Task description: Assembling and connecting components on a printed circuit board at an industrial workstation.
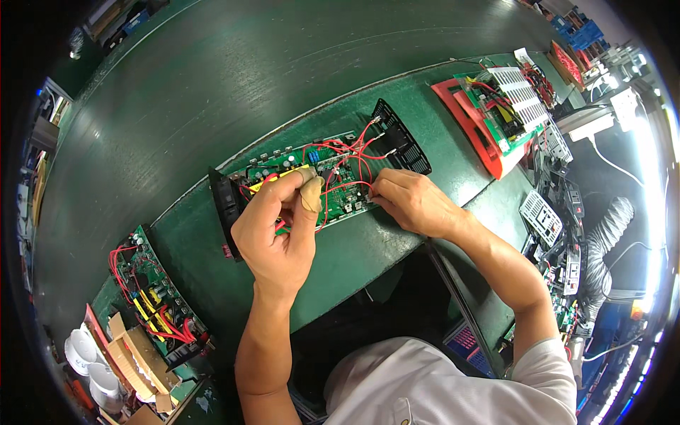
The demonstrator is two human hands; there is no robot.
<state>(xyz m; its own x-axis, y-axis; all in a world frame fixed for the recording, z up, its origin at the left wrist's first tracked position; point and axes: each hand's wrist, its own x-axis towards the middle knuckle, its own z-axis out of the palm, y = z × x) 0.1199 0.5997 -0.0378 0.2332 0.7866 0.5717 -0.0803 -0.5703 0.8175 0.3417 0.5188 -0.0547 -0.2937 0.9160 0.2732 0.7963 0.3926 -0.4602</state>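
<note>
A green circuit board (346, 193) with red wires lies on the green bench in front of me, a black end panel (228, 205) at its left and a black slotted panel (402, 138) at its right. My left hand (278, 230) is over the left half of the board, thumb and index finger pinched together in tan finger covers. What they hold, if anything, is hidden. My right hand (416, 202) is closed at the board's right near edge, its fingertips pinching where a red wire (347, 186) runs in. Several red wires (358, 149) loop to the slotted panel.
Another wired board (159, 297) lies at the left, beside a cardboard box (134, 361) and white cups (104, 382). A red tray (471, 127) with a board and a white slotted plate (519, 98) stands at the right. Several socket panels (542, 216) and a flexible duct (609, 241) are beyond.
</note>
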